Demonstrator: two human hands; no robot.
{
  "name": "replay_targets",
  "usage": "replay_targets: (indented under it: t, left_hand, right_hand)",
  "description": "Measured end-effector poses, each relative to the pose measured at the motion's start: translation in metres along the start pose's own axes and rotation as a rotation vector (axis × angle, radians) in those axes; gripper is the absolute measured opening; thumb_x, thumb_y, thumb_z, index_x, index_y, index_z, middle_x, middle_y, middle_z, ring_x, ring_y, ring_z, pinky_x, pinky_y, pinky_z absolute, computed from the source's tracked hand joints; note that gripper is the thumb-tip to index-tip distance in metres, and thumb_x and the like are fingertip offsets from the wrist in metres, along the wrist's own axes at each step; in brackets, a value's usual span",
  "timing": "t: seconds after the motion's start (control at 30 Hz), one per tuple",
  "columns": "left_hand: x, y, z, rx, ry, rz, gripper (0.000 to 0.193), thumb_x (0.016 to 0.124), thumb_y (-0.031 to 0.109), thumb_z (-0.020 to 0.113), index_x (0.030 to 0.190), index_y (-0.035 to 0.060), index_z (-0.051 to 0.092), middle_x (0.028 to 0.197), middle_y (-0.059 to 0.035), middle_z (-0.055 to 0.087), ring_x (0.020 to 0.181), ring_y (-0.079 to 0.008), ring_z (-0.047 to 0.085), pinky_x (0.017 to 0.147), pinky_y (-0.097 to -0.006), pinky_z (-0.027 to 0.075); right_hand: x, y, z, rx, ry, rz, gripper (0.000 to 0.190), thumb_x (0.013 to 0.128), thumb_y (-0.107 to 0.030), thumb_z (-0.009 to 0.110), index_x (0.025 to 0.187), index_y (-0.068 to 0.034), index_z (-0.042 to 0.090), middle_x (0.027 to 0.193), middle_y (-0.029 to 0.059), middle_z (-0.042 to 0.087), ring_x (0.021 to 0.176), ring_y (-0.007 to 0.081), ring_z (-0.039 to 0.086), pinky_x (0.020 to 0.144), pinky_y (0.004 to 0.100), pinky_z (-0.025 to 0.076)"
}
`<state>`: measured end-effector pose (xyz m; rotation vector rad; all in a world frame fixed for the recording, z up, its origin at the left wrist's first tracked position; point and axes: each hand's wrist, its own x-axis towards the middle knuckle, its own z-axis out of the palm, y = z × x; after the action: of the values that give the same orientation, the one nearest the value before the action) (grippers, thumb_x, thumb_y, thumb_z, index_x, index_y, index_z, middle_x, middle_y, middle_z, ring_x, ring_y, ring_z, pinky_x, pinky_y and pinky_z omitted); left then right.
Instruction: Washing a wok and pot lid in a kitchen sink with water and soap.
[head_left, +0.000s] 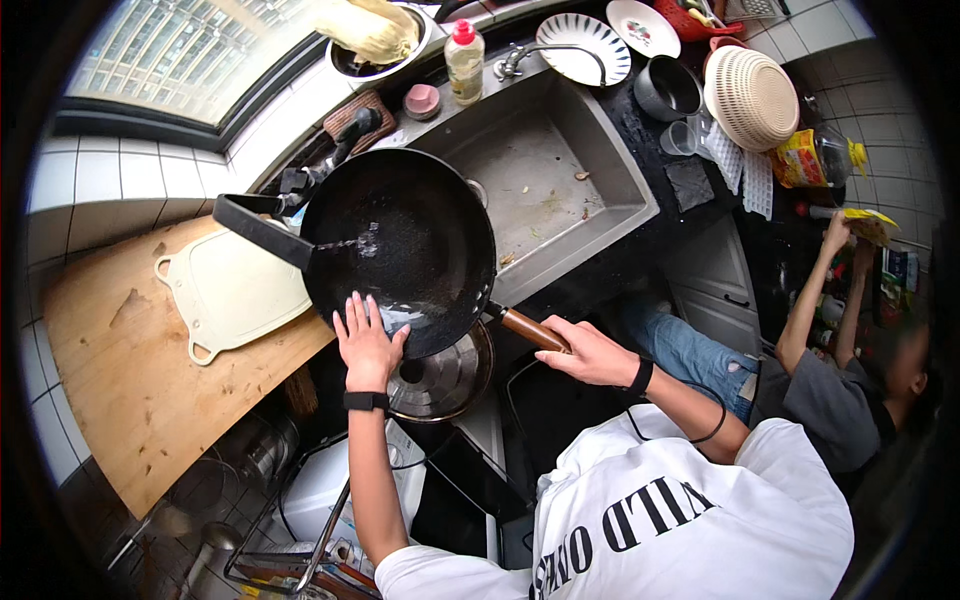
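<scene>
A black wok (405, 247) is held over the left part of a stainless steel sink (540, 180). My right hand (589, 350) grips its brown wooden handle (534, 330). My left hand (370, 337) lies with fingers spread at the wok's near-left rim, the fingertips inside it. A thin stream of water falls into the wok from a black faucet (262, 231), whose arm reaches over the wok's left edge. Some water shows at the bottom of the wok. Bits of food scraps lie on the sink floor. A metal pot lid (442, 379) is partly hidden under the wok.
Left is a wooden board (187, 397) with a cream cutting board (232, 292). Behind the sink stand a soap bottle (464, 64) and plates (583, 49); at right, a dark pot (667, 88) and a cream colander (752, 97). Another person (825, 397) holds a yellow packet at far right.
</scene>
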<state>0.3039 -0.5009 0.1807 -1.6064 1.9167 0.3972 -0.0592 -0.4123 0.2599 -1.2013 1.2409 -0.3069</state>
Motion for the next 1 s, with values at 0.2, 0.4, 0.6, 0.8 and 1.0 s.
replay_targets:
  t: [0.2,0.4,0.6,0.8,1.0]
  left_hand:
    - [0.048,-0.031,-0.008,0.092,0.405,0.108,0.101,0.089,0.067,0.064,0.163,0.0070,0.032,0.174,-0.0141,0.021,0.161,-0.0263,0.016,0.132,-0.0455,0.009]
    - [0.058,-0.026,-0.010,0.078,0.416,0.097,0.099,0.092,0.063,0.065,0.165,0.0067,0.028,0.172,-0.0183,0.022,0.160,-0.0306,0.019,0.131,-0.0455,0.013]
    - [0.020,0.013,0.029,-0.162,0.168,0.219,0.087,0.104,0.063,0.045,0.162,-0.0002,0.031,0.170,-0.0243,0.023,0.159,-0.0361,0.022,0.129,-0.0443,0.022]
    - [0.036,-0.018,0.006,0.153,0.289,0.091,0.093,0.098,0.065,0.052,0.164,0.0041,0.029,0.173,-0.0124,0.023,0.161,-0.0240,0.019,0.132,-0.0414,0.010]
    - [0.068,-0.045,-0.019,0.133,0.438,0.181,0.095,0.096,0.059,0.060,0.165,0.0038,0.025,0.173,-0.0111,0.023,0.161,-0.0232,0.017,0.132,-0.0425,0.008]
  right_hand:
    - [-0.002,-0.001,0.000,-0.028,0.044,-0.018,0.037,0.100,-0.025,0.070,0.123,-0.001,0.054,0.070,0.0171,0.056,0.059,0.0297,0.058,0.057,0.0409,0.044]
    - [-0.001,-0.006,-0.005,-0.095,0.088,-0.038,0.039,0.100,-0.025,0.070,0.125,0.000,0.053,0.070,0.0160,0.055,0.059,0.0254,0.057,0.058,0.0381,0.045]
    - [0.002,-0.008,-0.014,-0.102,0.094,-0.032,0.039,0.099,-0.023,0.070,0.125,0.002,0.054,0.074,0.0170,0.058,0.063,0.0253,0.060,0.060,0.0379,0.047]
    - [-0.008,-0.014,-0.011,-0.091,0.081,0.034,0.038,0.099,-0.022,0.070,0.124,0.003,0.055,0.075,0.0179,0.061,0.064,0.0271,0.062,0.061,0.0384,0.048]
    - [-0.015,-0.024,-0.012,-0.043,0.060,0.086,0.039,0.099,-0.022,0.069,0.125,0.003,0.055,0.075,0.0158,0.061,0.064,0.0234,0.061,0.061,0.0363,0.047]
